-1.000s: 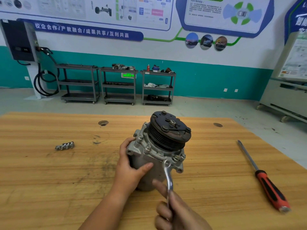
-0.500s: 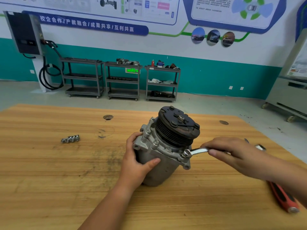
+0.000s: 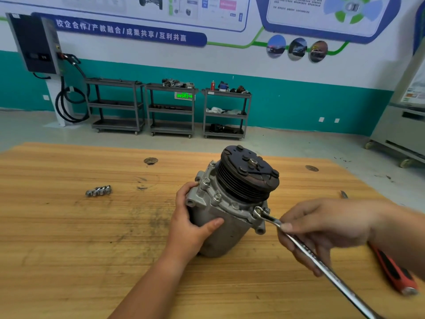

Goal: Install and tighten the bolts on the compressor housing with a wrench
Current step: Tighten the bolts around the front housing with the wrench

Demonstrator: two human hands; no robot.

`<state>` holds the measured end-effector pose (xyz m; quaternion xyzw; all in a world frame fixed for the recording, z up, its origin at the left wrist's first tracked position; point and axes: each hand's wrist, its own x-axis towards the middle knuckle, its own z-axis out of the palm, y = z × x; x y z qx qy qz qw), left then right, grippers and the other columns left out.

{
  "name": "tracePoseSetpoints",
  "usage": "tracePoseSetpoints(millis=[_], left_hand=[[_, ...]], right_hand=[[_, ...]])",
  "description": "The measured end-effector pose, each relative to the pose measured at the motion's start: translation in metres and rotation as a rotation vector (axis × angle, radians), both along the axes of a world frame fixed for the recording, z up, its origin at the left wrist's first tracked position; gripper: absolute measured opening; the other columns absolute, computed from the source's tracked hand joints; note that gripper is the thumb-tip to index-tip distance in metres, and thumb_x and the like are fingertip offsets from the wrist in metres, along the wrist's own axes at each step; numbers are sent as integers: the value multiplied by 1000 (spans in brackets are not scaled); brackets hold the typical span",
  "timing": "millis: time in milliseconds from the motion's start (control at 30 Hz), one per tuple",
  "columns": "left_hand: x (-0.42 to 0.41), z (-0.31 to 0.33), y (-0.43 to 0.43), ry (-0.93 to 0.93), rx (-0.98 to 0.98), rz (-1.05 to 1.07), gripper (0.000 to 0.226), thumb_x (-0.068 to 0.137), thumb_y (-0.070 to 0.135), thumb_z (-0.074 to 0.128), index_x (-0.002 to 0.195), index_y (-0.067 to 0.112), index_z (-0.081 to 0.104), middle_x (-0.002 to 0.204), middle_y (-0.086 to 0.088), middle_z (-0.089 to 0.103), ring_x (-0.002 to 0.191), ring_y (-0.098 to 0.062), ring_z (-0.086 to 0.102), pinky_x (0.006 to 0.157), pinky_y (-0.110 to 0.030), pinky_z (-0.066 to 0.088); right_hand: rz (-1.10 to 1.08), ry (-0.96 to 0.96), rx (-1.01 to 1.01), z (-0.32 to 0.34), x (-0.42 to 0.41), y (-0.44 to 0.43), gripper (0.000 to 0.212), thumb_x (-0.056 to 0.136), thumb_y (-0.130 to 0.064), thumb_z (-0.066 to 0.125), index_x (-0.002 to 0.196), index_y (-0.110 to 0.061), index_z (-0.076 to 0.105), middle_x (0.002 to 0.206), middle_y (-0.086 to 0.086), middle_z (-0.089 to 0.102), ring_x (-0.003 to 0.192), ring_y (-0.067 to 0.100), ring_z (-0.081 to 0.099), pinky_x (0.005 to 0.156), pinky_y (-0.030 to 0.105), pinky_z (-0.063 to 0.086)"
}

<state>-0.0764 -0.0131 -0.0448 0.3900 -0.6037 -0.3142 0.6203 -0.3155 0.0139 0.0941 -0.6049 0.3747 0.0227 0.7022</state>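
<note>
Head view: our right fingers point(image 3: 286, 226) are curled round the wrench point(image 3: 340, 282) close behind its ring end, one fingertip pressed on the shaft. The long handle runs on past the right hand point(image 3: 328, 229) to the lower right corner of the frame. The ring sits over a bolt point(image 3: 258, 211) at the near right rim of the compressor point(image 3: 227, 229). Our left hand point(image 3: 190, 224) wraps the compressor from the left, fingers behind it and thumb pressed across the front. It steadies the compressor on end, pulley point(image 3: 248, 173) uppermost, on the worktop point(image 3: 69, 249) at the centre of the frame.

A second ago the handle pointed straight down toward us. Half a second ago it had swung out level to the right, and now it slants back toward the lower right. The ring has stayed on the same bolt and the left grip has not shifted. We read that as short back-and-forth tightening strokes on this one bolt, though we cannot tell how snug it is. A small cluster of loose bolts point(image 3: 99, 191) lies well apart at the left, so we judge the installing is not finished.

A red-handled screwdriver point(image 3: 395, 272) lies at the right edge, partly hidden. The worktop is scuffed wood with dark smears. Beyond it, three grey carts point(image 3: 170, 109) stand against a teal-and-white wall point(image 3: 287, 107) hung with posters point(image 3: 322, 10). A dark wall box point(image 3: 34, 42) hangs at upper left and a pale cabinet point(image 3: 402, 130) stands at right.
</note>
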Motion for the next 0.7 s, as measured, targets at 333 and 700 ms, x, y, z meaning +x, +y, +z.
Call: tracePoseSetpoints(millis=[333,700], left_hand=[[-3,-5,-2,46,-23,8,81,55,35,85,120,54,41,118,5,59,103,1,60,80,-6,45],[-4,-12,-7,103,-25,8,60,54,56,80,105,64,50,110,27,64,106,-17,62,89,-32,50]], right_hand=[[-985,-1052,317,-43,103,64,15,65,-12,79,67,1,71,66,20,69,51,27,68,35,27,51],[-1082,-1268,317,-49,135,79,28,54,0,80,80,2,74,84,19,72,65,31,71,46,40,56]])
